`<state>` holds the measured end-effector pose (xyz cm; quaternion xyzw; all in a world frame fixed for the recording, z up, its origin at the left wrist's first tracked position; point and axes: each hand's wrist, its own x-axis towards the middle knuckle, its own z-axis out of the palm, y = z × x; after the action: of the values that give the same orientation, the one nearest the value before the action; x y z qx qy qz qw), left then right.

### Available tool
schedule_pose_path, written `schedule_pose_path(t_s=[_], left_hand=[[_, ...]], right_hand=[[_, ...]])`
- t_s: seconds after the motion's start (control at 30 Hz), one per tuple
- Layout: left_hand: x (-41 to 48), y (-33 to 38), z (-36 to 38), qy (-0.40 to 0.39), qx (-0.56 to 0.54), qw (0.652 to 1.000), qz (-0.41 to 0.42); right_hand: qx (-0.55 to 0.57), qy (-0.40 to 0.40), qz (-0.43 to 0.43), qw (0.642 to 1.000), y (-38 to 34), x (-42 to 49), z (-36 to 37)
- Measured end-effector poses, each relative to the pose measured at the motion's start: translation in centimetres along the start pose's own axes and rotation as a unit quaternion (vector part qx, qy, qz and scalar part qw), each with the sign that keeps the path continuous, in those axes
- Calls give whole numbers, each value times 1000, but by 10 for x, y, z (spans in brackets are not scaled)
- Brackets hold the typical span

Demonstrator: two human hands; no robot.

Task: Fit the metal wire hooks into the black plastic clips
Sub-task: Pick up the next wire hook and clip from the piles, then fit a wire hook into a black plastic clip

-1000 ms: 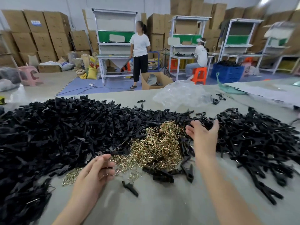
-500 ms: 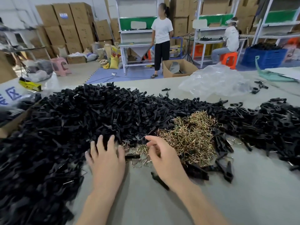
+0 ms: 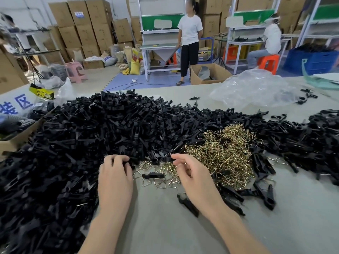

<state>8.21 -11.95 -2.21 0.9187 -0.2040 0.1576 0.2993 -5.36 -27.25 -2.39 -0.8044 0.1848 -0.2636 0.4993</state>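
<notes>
A huge heap of black plastic clips (image 3: 113,129) covers the left and back of the table. A mound of brass-coloured metal wire hooks (image 3: 222,153) lies right of centre. My left hand (image 3: 115,178) sits at the heap's near edge, fingers curled round a black clip. My right hand (image 3: 192,175) is over the near-left fringe of the hooks, with fingers curled and a wire hook pinched at the fingertips. Between the hands lie one loose black clip (image 3: 153,175) and a few scattered hooks (image 3: 159,182).
More black clips (image 3: 311,138) spread to the right. Assembled clips (image 3: 266,197) lie near my right forearm. A crumpled clear plastic bag (image 3: 255,88) sits at the back right and a cardboard box (image 3: 16,138) at the left edge. Two people stand and sit by benches beyond the table.
My left hand's fingers went from flat on the heap to curled round a clip. My right hand came from the right-hand clips to the hooks, where its fingers curled.
</notes>
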Motion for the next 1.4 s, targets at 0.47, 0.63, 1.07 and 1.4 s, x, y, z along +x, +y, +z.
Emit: schedule_pose_path(t_s=[0.47, 0.63, 1.07, 1.4], left_hand=[[-1, 7, -10, 53, -70, 995, 46], [-11, 21, -22, 68, -272, 960, 19], [-40, 59, -12, -97, -532, 839, -67], [-36, 52, -12, -54, -518, 852, -60]], right_hand=[[-1, -1, -5, 1000, 1, 0, 1], [13, 1, -30, 999, -4, -2, 0], [69, -39, -32, 996, -15, -4, 5], [160, -31, 20, 986, -15, 3, -5]])
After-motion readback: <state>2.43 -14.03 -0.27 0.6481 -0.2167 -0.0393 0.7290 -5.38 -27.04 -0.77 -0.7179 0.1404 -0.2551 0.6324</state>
